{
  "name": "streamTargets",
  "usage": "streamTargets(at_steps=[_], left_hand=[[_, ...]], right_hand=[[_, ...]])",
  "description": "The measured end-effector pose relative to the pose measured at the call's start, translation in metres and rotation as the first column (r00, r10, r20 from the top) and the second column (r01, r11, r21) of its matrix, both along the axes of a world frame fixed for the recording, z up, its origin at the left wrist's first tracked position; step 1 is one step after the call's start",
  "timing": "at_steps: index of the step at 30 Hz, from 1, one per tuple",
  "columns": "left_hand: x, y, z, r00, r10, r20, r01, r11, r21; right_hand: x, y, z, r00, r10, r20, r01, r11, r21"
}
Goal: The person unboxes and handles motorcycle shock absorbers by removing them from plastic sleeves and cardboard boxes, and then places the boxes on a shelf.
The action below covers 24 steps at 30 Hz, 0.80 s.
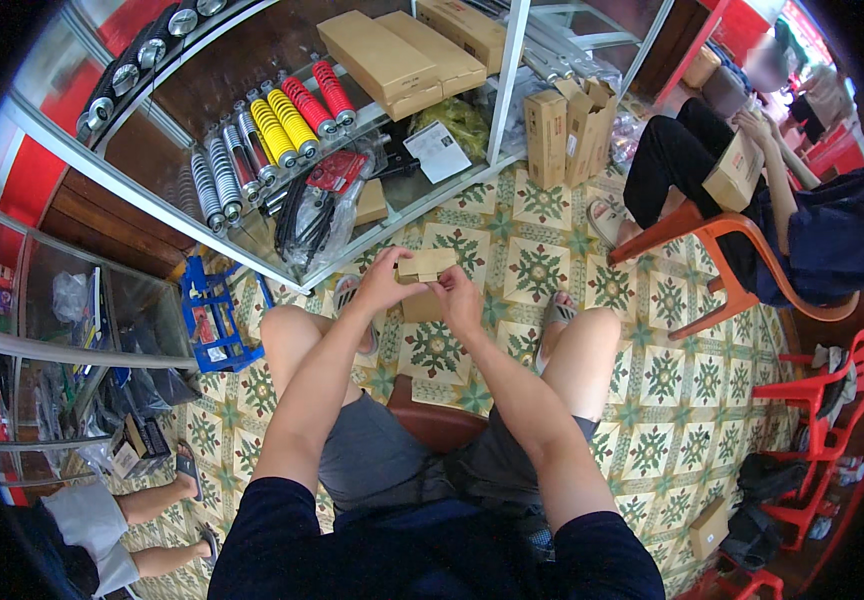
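Note:
Between my knees, above the tiled floor, I hold a small brown cardboard box point(422, 304) with both hands. Its top end, with a flap point(427, 264), faces up toward me. My left hand point(386, 284) is closed around the box's left side, thumb across the front. The fingers of my right hand point(460, 300) pinch the box near its right upper edge. Whether anything is inside the box cannot be seen.
Ahead, a glass display case point(412, 228) holds coloured shock absorbers point(292, 122) and flat cartons point(392, 60). Tall cartons point(562, 135) stand beside it. A blue metal rack point(214, 315) is at left. On the right, a seated person point(822, 240) holds a box; red chairs point(832, 400) stand nearer.

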State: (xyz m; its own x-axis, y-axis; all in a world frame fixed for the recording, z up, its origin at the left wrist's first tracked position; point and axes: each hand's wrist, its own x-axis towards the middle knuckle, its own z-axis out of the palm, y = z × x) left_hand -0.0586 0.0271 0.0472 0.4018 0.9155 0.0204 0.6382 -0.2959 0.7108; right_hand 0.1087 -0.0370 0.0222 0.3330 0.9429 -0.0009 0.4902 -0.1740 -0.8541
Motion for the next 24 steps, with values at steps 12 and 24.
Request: streamTargets(at_steps=[12, 24], left_hand=[[0.004, 0.004, -0.001, 0.999, 0.031, 0.032, -0.031, 0.999, -0.007], [-0.003, 0.008, -0.01, 0.997, -0.012, 0.071, 0.012, 1.0, 0.01]], right_hand=[[0.016, 0.014, -0.017, 0.99, 0.143, -0.016, -0.144, 0.989, -0.035], [0.007, 0.015, -0.026, 0.876, 0.021, -0.482, -0.046, 0.998, -0.039]])
